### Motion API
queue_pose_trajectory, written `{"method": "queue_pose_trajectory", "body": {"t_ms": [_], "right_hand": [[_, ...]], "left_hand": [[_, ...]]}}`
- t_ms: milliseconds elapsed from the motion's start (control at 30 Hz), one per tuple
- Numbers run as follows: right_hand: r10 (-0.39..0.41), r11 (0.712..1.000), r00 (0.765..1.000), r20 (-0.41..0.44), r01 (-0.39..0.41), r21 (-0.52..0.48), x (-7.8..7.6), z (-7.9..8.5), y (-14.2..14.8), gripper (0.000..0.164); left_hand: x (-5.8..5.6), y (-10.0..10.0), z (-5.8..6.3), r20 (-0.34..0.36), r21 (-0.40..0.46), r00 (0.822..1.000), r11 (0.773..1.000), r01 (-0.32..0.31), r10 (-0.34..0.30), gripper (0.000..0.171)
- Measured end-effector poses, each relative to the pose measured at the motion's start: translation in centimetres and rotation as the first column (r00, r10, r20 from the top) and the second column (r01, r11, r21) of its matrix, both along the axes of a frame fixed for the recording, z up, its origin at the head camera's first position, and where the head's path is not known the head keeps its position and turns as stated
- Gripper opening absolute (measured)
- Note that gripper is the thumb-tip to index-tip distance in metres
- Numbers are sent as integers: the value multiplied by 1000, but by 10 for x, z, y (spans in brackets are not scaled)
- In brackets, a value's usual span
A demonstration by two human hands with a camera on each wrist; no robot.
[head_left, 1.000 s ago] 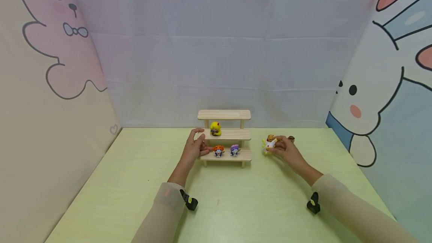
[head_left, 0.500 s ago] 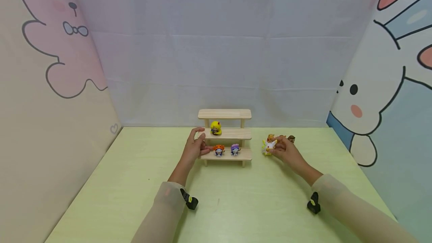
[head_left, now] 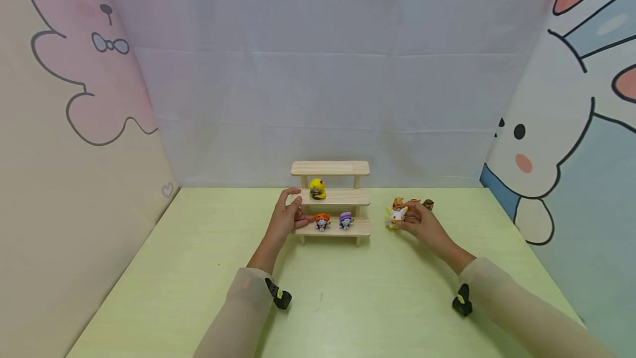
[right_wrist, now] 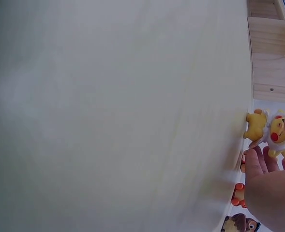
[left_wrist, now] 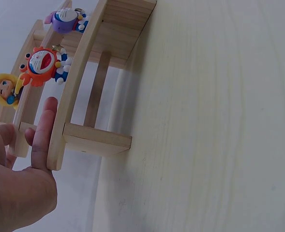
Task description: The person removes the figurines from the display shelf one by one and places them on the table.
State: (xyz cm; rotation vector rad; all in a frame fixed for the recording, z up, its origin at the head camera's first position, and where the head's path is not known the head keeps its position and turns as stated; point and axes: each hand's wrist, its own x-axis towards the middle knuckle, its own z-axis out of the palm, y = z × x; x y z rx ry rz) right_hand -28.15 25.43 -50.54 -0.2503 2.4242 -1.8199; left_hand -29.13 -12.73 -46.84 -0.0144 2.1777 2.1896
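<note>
A three-tier wooden display shelf stands at the back of the table. My left hand grips its left end, thumb and fingers around the middle board, one finger lying along the lower board. On the middle board sits a yellow-haired figurine. The lower board holds a cat figurine in an orange crab hat and another in a purple hat. Right of the shelf, my right hand pinches a yellow figurine with a white hood and red cheeks, its feet at the tabletop.
Behind my right hand stand an orange figurine and a brown one, plus another partly hidden by the fingers. A white cloth wall rises right behind the table, with printed side walls left and right.
Both hands stay in place. The yellow figurine in my right hand has tipped only slightly, and the shelf with its figurines has not moved.
</note>
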Motion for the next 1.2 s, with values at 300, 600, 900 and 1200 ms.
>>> {"method": "queue_pose_trajectory", "body": {"t_ms": [300, 600, 900, 1200], "right_hand": [[-29, 999, 999, -40, 30, 33, -1, 3, 4, 62], [-36, 999, 998, -50, 37, 26, 2, 20, 4, 57], [-51, 998, 994, -98, 54, 27, -2, 30, 5, 54], [-47, 999, 994, -95, 48, 0, -4, 45, 4, 55]], "left_hand": [[3, 0, 0, -22, -5, 1000, 1000, 1, -2, 39], [5, -1, 1, -31, -15, 1000, 1000, 1, -1, 39], [4, 0, 1, -21, -15, 1000, 1000, -4, 3, 41], [4, 0, 1, -19, -8, 1000, 1000, 0, 0, 40]]}}
